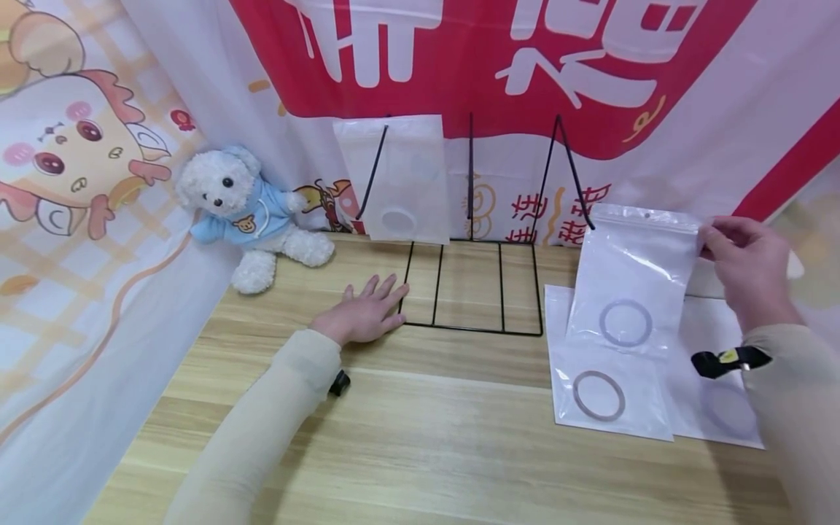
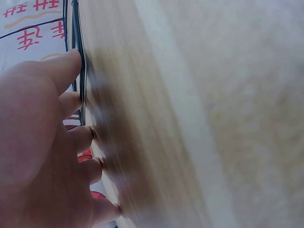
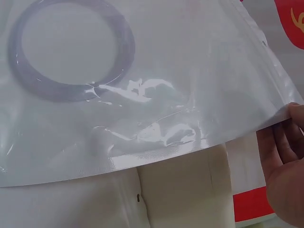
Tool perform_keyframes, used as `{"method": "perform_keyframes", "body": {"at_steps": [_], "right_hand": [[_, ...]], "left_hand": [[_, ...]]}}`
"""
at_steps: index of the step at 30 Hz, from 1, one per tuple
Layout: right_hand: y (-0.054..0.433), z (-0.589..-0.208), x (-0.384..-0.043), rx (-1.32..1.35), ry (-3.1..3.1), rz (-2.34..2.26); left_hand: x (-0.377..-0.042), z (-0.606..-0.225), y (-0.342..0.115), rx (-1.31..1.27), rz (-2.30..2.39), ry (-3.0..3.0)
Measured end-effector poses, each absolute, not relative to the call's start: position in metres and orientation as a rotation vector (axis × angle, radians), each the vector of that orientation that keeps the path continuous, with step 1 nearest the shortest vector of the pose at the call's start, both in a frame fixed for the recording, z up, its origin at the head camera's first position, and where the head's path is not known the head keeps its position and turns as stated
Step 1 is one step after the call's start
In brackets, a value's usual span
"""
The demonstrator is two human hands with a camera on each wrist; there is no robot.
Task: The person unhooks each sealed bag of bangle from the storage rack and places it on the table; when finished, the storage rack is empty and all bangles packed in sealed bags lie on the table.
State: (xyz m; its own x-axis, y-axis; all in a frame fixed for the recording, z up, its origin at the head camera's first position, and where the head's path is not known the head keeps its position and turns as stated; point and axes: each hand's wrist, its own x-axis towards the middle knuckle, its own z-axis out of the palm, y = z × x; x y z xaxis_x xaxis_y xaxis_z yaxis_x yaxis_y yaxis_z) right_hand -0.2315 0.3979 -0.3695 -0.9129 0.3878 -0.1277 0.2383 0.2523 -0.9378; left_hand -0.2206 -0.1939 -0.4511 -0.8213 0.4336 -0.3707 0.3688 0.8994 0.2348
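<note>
Red-and-white cloth (image 1: 459, 80) hangs behind the wood-grain table (image 1: 446, 452), wire rack (image 1: 470, 168) and bags (image 1: 626, 273).

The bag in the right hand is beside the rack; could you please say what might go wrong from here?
The right hand pinches the bag only at its right edge, so it could swing or slip. One black prong ends by the bag's left corner, off its hole, and might snag it. The left hand is at one side of the rack, which might shift.
</note>
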Motion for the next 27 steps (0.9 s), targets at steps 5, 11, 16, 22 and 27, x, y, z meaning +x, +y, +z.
{"method": "perform_keyframes", "body": {"at_steps": [5,11,16,22,27], "right_hand": [[0.395,-0.373,-0.243,-0.616,-2.570,1.586],[0.389,-0.384,-0.254,-0.613,-2.710,1.412],[0.384,-0.392,-0.259,-0.604,-2.785,1.316],[0.378,-0.397,-0.263,-0.593,-2.828,1.251],[0.373,-0.403,-0.264,-0.565,-2.851,1.195]], "left_hand": [[-0.220,-0.450,-0.194,0.584,0.210,2.644],[-0.220,-0.451,-0.194,0.580,0.207,2.648],[-0.221,-0.451,-0.193,0.584,0.209,2.644],[-0.221,-0.452,-0.193,0.582,0.196,2.644],[-0.221,-0.451,-0.193,0.579,0.199,2.647]]}}
